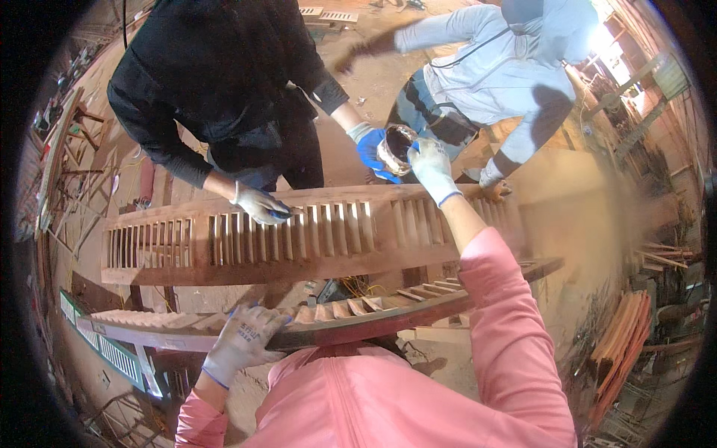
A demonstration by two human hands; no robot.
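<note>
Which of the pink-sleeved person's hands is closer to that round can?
Right. The right hand is at the edge of the round can; the left hand is much farther away, down on the nearer slatted panel.

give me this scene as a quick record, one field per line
left hand: gloved, on the near louvered panel
right hand: gloved, at the rim of a can; exact grip unclear
can support: blue-gloved hand of a co-worker in black
far louvered panel: that co-worker's other hand at its far edge
second co-worker: light hooded top
</note>
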